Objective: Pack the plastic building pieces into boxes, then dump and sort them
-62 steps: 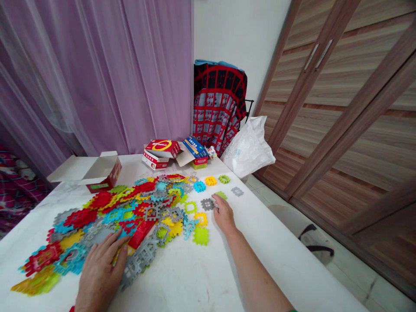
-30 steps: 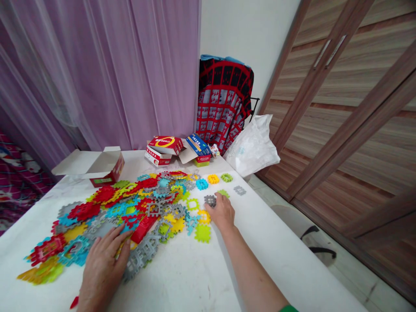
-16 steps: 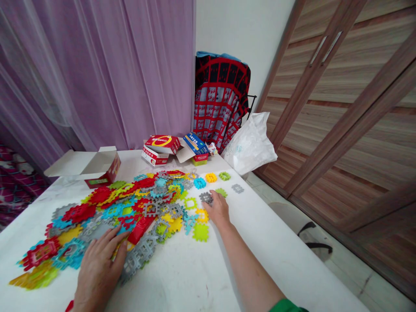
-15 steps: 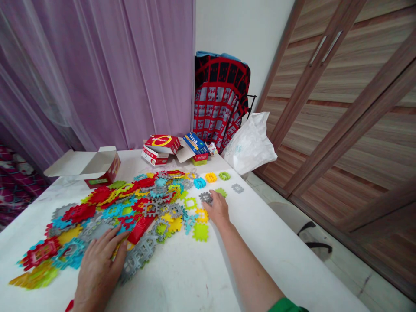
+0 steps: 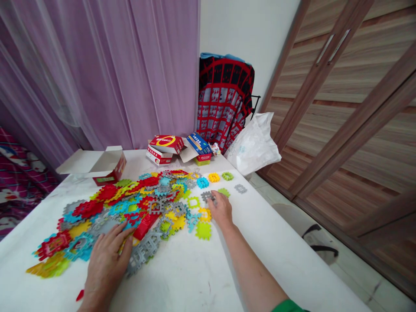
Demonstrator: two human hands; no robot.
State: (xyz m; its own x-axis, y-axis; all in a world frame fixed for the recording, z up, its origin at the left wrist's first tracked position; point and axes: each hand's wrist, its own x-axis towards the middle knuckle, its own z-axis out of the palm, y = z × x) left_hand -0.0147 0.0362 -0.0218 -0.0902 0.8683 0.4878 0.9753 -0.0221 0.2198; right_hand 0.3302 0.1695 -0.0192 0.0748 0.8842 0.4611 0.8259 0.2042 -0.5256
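My right hand (image 5: pixel 222 210) is at a grey square building piece (image 5: pixel 207 196) with toothed edges, its thumb and fingers closed on the piece's right side. A solid green piece (image 5: pixel 224 192) lies just beyond those fingers, partly covered. My left hand (image 5: pixel 109 255) rests with fingers apart at the near edge of a pile of interlocking plastic pieces (image 5: pixel 120 208) in red, blue, yellow, green and grey. Close to its fingertips are a red piece (image 5: pixel 146 225) and joined grey lattice pieces (image 5: pixel 144 249). What lies under the left palm is hidden.
Loose blue (image 5: pixel 203 183), yellow (image 5: pixel 214 177), green (image 5: pixel 227 176) and grey (image 5: pixel 241 189) pieces lie apart on the white table (image 5: pixel 191 273). An unfolded box (image 5: pixel 108 167), stacked cartons (image 5: pixel 165 145) and a white bag (image 5: pixel 251 145) stand behind. The wardrobe (image 5: pixel 341 130) is at right.
The view has shifted slightly, so the table and its things appear a little further right. Both hands stay at nearly the same places; the right is still at the grey piece.
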